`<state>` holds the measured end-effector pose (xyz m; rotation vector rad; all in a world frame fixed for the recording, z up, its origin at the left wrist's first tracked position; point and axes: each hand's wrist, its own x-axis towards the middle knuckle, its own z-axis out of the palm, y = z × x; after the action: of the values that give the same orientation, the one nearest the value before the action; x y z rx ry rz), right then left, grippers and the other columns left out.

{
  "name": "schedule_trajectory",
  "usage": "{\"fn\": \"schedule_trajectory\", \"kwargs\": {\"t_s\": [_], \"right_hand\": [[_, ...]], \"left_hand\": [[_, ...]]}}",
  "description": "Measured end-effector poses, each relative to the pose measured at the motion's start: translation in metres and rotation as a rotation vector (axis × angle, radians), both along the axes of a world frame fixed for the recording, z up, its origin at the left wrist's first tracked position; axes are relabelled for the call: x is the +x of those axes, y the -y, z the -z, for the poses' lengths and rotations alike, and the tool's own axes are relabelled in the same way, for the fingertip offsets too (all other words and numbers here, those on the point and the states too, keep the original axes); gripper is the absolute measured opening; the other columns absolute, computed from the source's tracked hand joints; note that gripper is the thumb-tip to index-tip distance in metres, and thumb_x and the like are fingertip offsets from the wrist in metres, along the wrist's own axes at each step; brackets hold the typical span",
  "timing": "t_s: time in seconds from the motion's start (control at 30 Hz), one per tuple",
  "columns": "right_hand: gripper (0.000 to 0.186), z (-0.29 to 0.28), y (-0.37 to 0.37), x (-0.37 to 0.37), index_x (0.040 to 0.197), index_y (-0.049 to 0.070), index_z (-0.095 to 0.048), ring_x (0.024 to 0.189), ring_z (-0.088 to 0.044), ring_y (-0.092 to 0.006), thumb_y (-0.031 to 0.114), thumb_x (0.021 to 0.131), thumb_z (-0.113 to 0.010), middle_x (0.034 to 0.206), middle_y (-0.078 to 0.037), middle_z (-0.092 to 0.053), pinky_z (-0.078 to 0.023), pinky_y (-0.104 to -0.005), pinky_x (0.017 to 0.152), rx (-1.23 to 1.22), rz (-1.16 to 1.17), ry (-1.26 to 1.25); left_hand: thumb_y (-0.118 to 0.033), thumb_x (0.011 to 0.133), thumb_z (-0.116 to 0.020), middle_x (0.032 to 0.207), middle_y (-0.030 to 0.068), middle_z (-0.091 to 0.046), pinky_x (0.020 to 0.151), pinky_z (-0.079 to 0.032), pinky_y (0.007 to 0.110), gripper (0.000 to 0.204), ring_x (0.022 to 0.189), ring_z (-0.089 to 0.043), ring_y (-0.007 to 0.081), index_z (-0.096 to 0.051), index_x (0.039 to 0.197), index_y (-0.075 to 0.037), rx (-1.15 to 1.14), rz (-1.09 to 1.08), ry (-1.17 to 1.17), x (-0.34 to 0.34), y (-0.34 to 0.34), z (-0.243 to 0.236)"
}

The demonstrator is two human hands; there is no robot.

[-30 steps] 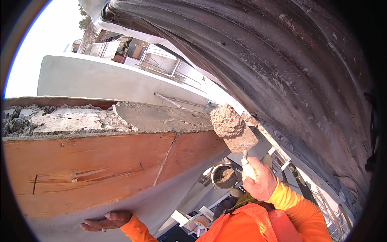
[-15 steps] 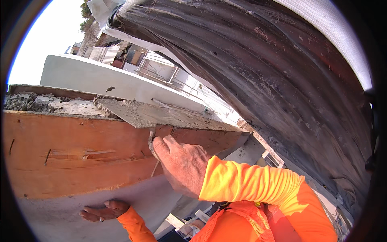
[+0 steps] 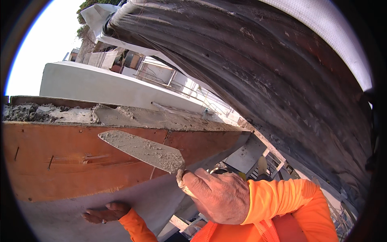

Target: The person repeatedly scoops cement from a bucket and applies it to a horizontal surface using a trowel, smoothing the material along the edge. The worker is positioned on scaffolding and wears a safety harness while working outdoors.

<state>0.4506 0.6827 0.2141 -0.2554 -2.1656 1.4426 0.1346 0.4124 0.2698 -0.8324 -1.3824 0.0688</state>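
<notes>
My right hand (image 3: 221,197) grips the handle of a trowel (image 3: 143,151); its pointed blade is smeared with wet grey mortar. The blade is in front of the orange wooden board (image 3: 80,161), below its top edge and apart from the mortar above. Along the wall's top runs a strip of mortar (image 3: 151,117), fairly smooth in the middle, with a small raised lump near its left end. Lower down, my left hand (image 3: 105,213), a ring on one finger, rests with fingers stretched against the grey wall face (image 3: 60,220) under the board.
Rough, crumbly mortar (image 3: 28,113) lies at the strip's left end. Two nails (image 3: 50,162) stick out of the board. A dark draped sheet (image 3: 250,60) hangs over the right side. Beyond stand a pale wall (image 3: 100,84) and metal railings (image 3: 173,80). Timber pieces (image 3: 278,161) lie below right.
My right hand has drawn the trowel off the mortar strip, down and toward me, to the front of the board. My left hand has stayed against the wall.
</notes>
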Motion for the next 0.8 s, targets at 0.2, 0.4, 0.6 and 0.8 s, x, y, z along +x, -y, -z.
{"fn": "schedule_trajectory", "kwargs": {"t_s": [0.2,0.4,0.6,0.8], "right_hand": [[0.034,0.020,-0.040,-0.066,0.117,-0.003,-0.052,0.091,-0.067,-0.0500,0.007,0.088,-0.067,0.105,-0.027,-0.063,-0.055,-0.0559,0.080,-0.137,0.113,0.033],[0.024,-0.002,-0.029,-0.105,0.108,-0.004,-0.052,0.093,-0.067,-0.0532,0.005,0.088,-0.063,0.100,-0.032,-0.065,-0.053,-0.0582,0.083,-0.069,-0.003,0.012],[0.043,-0.046,-0.027,-0.083,0.119,-0.008,-0.053,0.090,-0.073,-0.0443,0.003,0.082,-0.071,0.103,-0.026,-0.066,-0.060,-0.0502,0.079,0.074,-0.057,0.022],[0.048,-0.042,-0.013,-0.059,0.131,-0.014,-0.051,0.074,-0.077,-0.0339,0.007,0.089,-0.065,0.100,-0.022,-0.066,-0.064,-0.0406,0.066,0.214,-0.006,0.028]], "left_hand": [[-0.048,0.111,-0.036,0.167,0.0233,-0.032,0.125,-0.024,0.061,0.071,0.155,-0.027,0.0431,-0.037,0.161,0.001,0.025,-0.034,0.014,0.001,0.002,0.001],[-0.049,0.112,-0.034,0.168,0.0236,-0.032,0.125,-0.023,0.061,0.071,0.155,-0.027,0.0425,-0.037,0.162,0.000,0.010,-0.065,0.019,0.005,0.002,0.001],[-0.044,0.109,-0.033,0.167,0.0262,-0.030,0.126,-0.019,0.064,0.069,0.155,-0.025,0.0434,-0.034,0.161,0.003,-0.012,-0.064,0.027,0.003,0.003,0.001],[-0.051,0.112,-0.032,0.166,0.0255,-0.035,0.124,-0.026,0.063,0.071,0.153,-0.030,0.0447,-0.037,0.162,-0.001,0.017,-0.068,0.005,0.008,-0.002,0.001]]}}
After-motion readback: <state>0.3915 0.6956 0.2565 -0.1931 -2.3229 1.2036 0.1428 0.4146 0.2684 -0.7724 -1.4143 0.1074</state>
